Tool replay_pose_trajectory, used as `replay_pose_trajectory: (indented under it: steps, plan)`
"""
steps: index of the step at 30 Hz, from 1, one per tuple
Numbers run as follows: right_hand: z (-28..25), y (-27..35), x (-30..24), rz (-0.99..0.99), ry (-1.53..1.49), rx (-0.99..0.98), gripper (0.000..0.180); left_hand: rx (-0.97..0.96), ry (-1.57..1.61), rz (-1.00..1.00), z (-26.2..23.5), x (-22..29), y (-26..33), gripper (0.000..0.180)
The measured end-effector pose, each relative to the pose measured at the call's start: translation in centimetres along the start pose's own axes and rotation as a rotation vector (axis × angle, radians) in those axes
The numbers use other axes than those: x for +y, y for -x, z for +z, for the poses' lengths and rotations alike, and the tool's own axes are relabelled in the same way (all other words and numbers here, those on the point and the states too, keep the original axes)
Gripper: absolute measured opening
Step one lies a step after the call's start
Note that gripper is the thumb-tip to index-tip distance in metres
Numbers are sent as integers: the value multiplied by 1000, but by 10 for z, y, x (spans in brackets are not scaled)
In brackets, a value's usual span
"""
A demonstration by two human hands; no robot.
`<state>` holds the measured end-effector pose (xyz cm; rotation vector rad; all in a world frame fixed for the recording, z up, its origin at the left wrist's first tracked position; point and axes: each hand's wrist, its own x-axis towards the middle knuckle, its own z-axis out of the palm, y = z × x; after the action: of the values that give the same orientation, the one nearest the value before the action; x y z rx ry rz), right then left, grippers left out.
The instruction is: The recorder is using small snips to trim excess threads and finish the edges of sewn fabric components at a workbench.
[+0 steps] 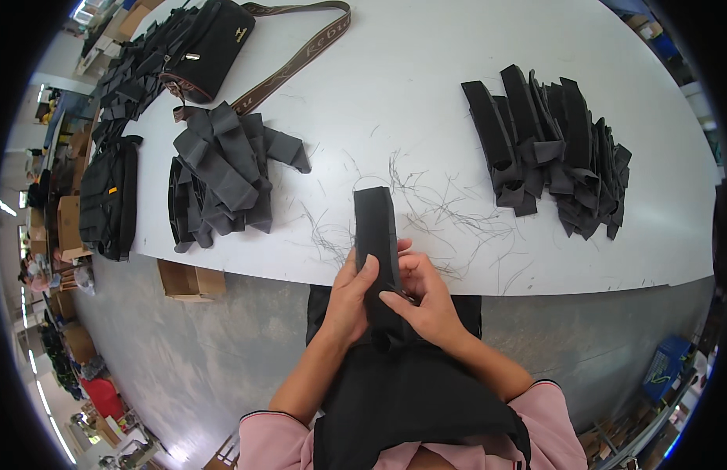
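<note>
A long black fabric strip [375,219] is held lengthwise in front of me, its far end over the table edge and its near end hanging toward my lap. My left hand [351,301] grips its left side, thumb lying on top. On the other side my right hand [426,301] is closed at the strip's edge, with the thumb pressed near its middle. A small dark thing shows by the right fingers, too hidden to name. Loose cut threads [449,211] lie scattered on the white table [379,94] just beyond both hands.
One heap of dark fabric strips [230,172] lies at left, another pile of strips [567,149] at right. A black bag [211,51] with a brown strap and a black backpack [109,200] are at far left. Below the table edge stands an open cardboard box [191,280].
</note>
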<state>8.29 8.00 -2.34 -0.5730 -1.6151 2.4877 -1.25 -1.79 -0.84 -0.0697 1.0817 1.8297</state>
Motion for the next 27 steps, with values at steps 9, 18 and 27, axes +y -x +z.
replay_pose_trajectory:
  steps: [9,18,27]
  plan:
    - [-30,-2,-29,-440,1027,345,31,-16,-50,-108,3,5,3,36]
    - [-31,-6,-23,-466,895,370,27,-27,-63,-137,0,8,5,32]
    - [-32,2,-22,-467,797,401,24,-28,-72,-154,-4,8,6,29]
